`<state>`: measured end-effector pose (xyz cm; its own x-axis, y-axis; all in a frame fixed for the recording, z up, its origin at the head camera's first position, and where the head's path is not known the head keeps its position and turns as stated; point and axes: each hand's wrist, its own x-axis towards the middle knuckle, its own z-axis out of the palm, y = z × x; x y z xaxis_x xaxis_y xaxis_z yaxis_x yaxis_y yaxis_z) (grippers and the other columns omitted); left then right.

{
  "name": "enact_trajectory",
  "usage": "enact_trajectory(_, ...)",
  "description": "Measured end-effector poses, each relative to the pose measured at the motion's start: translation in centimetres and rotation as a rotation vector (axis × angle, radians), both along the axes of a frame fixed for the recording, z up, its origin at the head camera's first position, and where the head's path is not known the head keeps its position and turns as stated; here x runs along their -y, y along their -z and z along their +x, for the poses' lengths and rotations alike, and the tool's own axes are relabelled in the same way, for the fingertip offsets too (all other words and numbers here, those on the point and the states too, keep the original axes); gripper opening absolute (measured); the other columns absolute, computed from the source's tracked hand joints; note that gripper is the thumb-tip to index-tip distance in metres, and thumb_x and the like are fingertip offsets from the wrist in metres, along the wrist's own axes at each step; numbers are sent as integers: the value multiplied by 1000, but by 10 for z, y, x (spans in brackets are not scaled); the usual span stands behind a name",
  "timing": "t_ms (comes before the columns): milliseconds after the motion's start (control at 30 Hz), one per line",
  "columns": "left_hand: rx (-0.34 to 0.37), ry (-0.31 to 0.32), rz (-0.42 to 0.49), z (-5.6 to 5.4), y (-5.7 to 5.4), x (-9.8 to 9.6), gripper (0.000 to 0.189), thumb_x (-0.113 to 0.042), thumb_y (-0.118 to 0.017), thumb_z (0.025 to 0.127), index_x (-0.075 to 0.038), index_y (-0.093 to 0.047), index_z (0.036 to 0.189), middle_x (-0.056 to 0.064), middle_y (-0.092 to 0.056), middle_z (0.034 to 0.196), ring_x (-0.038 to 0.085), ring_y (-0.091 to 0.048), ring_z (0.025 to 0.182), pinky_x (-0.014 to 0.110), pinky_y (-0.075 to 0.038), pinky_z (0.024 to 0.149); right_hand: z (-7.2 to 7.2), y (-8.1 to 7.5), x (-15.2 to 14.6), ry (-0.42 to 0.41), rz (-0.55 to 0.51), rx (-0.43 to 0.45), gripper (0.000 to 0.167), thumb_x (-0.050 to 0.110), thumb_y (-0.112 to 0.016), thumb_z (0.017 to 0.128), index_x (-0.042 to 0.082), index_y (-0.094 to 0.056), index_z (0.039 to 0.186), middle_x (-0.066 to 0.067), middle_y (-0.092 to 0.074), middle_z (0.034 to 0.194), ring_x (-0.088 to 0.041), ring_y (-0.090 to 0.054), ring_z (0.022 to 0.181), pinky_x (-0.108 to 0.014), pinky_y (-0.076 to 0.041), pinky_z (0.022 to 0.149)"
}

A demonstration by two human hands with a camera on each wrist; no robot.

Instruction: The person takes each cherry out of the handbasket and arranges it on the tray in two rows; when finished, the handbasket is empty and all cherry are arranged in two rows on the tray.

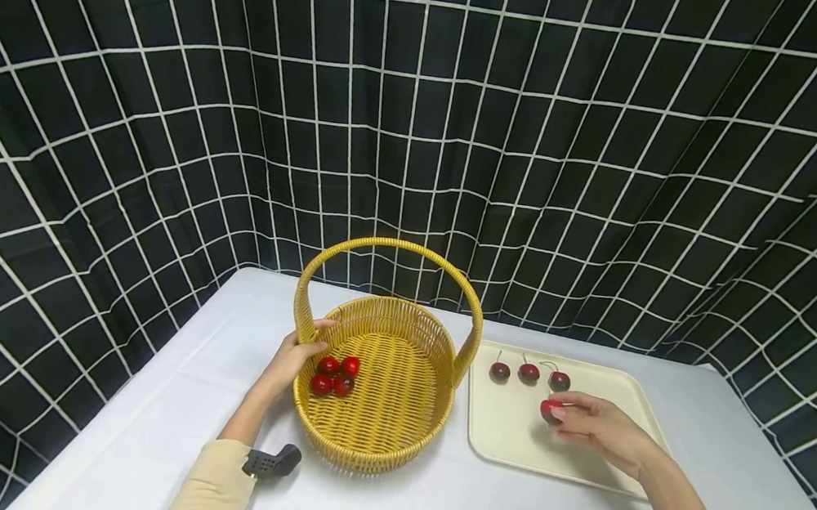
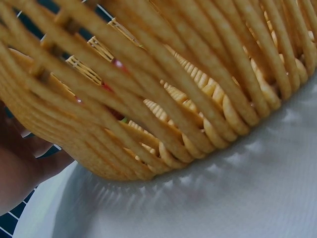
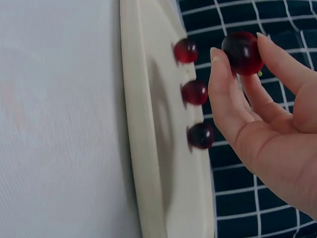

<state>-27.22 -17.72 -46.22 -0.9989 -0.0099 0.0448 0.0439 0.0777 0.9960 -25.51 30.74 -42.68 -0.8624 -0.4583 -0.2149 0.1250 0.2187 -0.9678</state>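
My right hand [image 1: 602, 430] pinches a dark red cherry [image 3: 242, 53] between thumb and fingertips, held over the cream tray [image 1: 509, 437]. Three more cherries with stems lie in a row toward the tray's back edge, the nearest to my hand being the right one [image 1: 560, 381]. At the left side of the yellow wicker basket [image 1: 398, 394], my left hand [image 1: 291, 359] grips the rim by the foot of the handle. Several red cherries [image 1: 323, 384] sit together inside, close to that hand. In the left wrist view the woven basket wall [image 2: 163, 89] fills most of the picture.
The basket's tall arched handle [image 1: 396, 243] stands upright over it. A white cloth [image 1: 166, 396] covers the table, and a black curtain with white grid lines [image 1: 437, 110] hangs behind and at both sides. The tray stands just right of the basket.
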Motion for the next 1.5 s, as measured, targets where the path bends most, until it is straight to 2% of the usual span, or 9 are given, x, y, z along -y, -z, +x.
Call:
enact_trajectory(233, -4, 4, 2, 0, 0, -1, 44, -3, -49, 91, -2, -48, 135, 22, -41, 143, 36, -34, 133, 50, -17, 111, -10, 11, -18, 100, 36, -17, 55, 10, -56, 95, -23, -31, 132, -6, -61, 113, -15, -63, 99, -32, -50, 89)
enact_trajectory(367, -8, 9, 5, 0, 1, -1, 44, -3, -49, 91, -2, -48, 135, 22, -41, 143, 37, -33, 134, 51, -16, 111, -16, 16, -25, 183, 29, 26, 55, 9, -59, 94, -22, -32, 131, -5, -65, 105, -16, -65, 95, -33, -52, 85)
enact_trajectory(633, -20, -2, 2, -1, 2, 0, 43, -2, -49, 90, -1, -49, 134, 22, -42, 142, 36, -33, 134, 51, -17, 111, -27, 22, -34, 309, -12, 89, 38, 1, -54, 95, -19, -43, 124, -1, -66, 92, -15, -67, 82, -29, -54, 78)
enact_trajectory(833, -34, -4, -2, -2, 2, -1, 43, -2, -49, 90, 1, -50, 133, 20, -43, 142, 37, -34, 133, 50, -17, 111, -38, 26, -35, 436, 51, 130, 55, 7, -60, 93, -20, -31, 130, 2, -64, 82, -10, -66, 74, -24, -55, 73)
enact_trajectory(967, -38, 0, 0, -2, 3, -1, 43, -1, -49, 90, 1, -50, 133, 18, -43, 142, 36, -33, 134, 50, -17, 111, -46, 26, -34, 517, 110, 146, 59, 11, -63, 91, -17, -31, 132, 1, -63, 79, -8, -65, 70, -22, -54, 70)
enact_trajectory(1267, -17, 11, -6, 0, 1, 0, 44, -4, -49, 91, -2, -48, 135, 18, -41, 144, 36, -31, 135, 52, -14, 112, -56, 25, -31, 565, 199, 115, 58, 11, -61, 91, -20, -34, 132, -1, -60, 80, -7, -62, 66, -23, -55, 70)
enact_trajectory(1500, -22, 4, 1, 0, 1, 0, 44, -4, -50, 91, -1, -48, 135, 17, -41, 144, 36, -31, 135, 51, -13, 112, -63, 29, -32, 653, 257, 104, 56, 12, -61, 89, -19, -39, 131, -3, -59, 77, -7, -60, 62, -22, -55, 65)
